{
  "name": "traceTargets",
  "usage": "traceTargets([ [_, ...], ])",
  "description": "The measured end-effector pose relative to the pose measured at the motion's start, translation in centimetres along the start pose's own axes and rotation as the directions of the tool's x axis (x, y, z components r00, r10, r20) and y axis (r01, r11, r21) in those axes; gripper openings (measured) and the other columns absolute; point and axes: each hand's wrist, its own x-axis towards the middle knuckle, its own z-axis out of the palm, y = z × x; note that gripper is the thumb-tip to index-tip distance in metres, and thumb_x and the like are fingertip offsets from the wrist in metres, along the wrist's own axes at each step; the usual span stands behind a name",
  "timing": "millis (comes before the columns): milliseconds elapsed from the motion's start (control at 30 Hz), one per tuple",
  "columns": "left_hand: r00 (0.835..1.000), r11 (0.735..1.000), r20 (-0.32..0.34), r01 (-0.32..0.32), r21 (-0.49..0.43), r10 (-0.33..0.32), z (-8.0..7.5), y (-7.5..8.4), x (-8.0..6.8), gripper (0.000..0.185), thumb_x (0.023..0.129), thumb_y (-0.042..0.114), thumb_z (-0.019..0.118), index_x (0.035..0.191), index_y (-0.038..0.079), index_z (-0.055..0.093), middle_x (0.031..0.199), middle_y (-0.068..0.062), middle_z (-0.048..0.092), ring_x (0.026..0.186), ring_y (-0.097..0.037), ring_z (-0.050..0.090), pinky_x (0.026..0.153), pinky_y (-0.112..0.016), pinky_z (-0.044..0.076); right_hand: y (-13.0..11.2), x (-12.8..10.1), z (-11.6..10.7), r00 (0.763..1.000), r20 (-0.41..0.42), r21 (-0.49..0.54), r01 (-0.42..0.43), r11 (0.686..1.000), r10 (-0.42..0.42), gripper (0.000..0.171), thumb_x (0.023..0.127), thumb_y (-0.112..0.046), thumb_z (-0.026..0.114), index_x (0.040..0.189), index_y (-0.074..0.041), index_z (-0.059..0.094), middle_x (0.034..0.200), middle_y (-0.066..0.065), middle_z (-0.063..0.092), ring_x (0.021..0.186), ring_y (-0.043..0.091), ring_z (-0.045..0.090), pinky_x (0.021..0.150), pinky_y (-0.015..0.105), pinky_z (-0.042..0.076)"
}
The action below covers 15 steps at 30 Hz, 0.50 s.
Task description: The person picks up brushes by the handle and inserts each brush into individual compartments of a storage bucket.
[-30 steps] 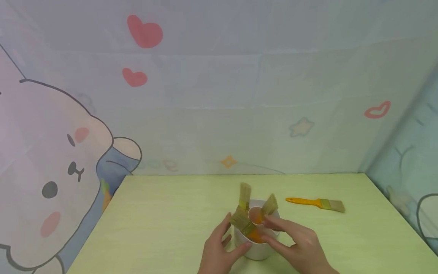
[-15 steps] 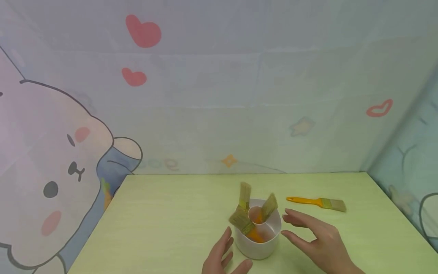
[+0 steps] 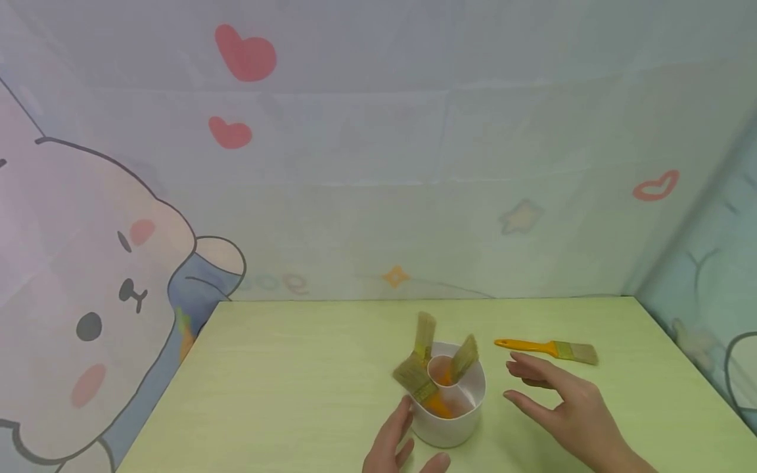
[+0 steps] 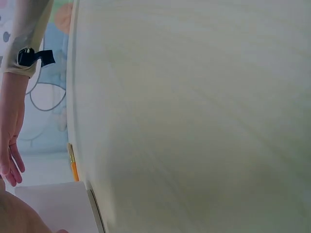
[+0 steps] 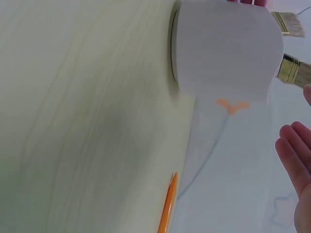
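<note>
White holder point(image 3: 447, 420), orange-handled brush point(image 3: 547, 350), pale-green table point(image 3: 284, 381)

A pale green wooden table point(image 3: 296, 368) fills the foreground; at 9 o'clock hangs a pastel cartoon-bear backdrop cloth point(image 3: 89, 276) (red hearts point(image 3: 245, 56) toward 11).

On the bench point(image 3: 284, 387), three brushes point(image 3: 416, 378) stand in a holder point(image 3: 449, 424); another brush point(image 3: 547, 349) lies right, behind.

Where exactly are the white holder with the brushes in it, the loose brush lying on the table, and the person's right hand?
white brush holder point(image 3: 449, 427): head view, front of its outer wall.
loose paintbrush point(image 3: 526, 346): head view, middle of its orange handle.
right hand point(image 3: 570, 407): head view, back of the hand.
</note>
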Motion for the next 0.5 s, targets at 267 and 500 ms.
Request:
traceTargets([
  [267,0.999,0.999,-0.022,-0.037,0.004,0.037,0.3,-0.5,0.9,0.096,0.089,0.034,0.089,0.163,0.001,0.039,0.165,-0.016,0.044,0.15,-0.039,0.045,0.113,-0.046,0.054,0.7,-0.2,-0.3,0.998,0.012,-0.035,-0.056,0.998,0.057,0.072,0.068,-0.005,0.1,0.133,-0.02,0.072,0.111,-0.007,0.081,0.092,0.007,0.078,0.089,0.002,0.052],
  [500,0.997,0.997,-0.035,-0.064,0.04,0.065,0.2,-0.7,1.9,0.095,0.09,0.039,0.087,0.161,-0.003,0.04,0.163,-0.02,0.045,0.148,-0.042,0.047,0.111,-0.046,0.056,1.5,-0.4,-0.9,0.994,0.067,-0.079,-0.082,0.994,0.087,0.07,0.072,-0.011,0.099,0.135,-0.019,0.071,0.116,-0.005,0.08,0.094,0.009,0.078,0.091,0.001,0.05],
])
